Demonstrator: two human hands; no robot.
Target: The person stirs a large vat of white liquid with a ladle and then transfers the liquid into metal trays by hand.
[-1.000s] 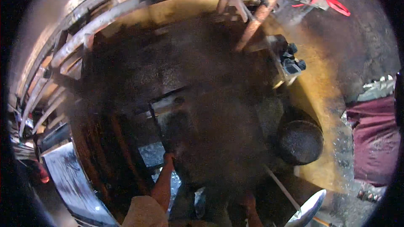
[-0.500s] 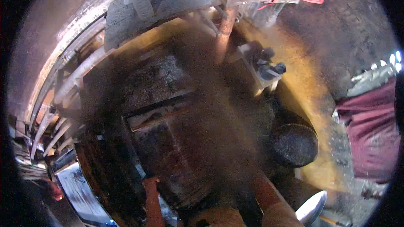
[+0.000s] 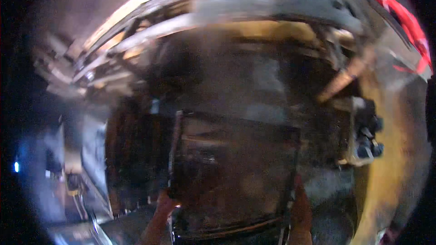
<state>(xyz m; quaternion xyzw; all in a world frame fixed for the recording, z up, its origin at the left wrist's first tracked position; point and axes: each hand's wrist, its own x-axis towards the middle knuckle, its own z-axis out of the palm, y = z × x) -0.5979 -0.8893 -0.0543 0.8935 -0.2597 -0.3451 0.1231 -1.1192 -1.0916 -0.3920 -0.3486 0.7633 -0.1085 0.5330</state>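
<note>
A large, dark rectangular tray (image 3: 240, 177) with a raised rim lies in front of me, blurred by motion. My left hand (image 3: 167, 201) is closed round its left edge near the front corner. On the opposite side my right hand (image 3: 299, 197) grips the right edge, its fingers partly lost in shadow. The inside of the tray is brown-black, and I cannot make out anything lying in it.
Stacked dark boards or trays (image 3: 136, 163) stand left of the tray. A grey-topped table (image 3: 290, 0) spans the far side, with a copper-coloured post (image 3: 345, 79) at its right. A pale crate (image 3: 359, 154) holding dark items sits at right. Something red (image 3: 404, 18) hangs far right.
My view has swung left, so the table, post and crate sit further right. The tray now lies squarer before me, and my right hand shows at its right edge.
</note>
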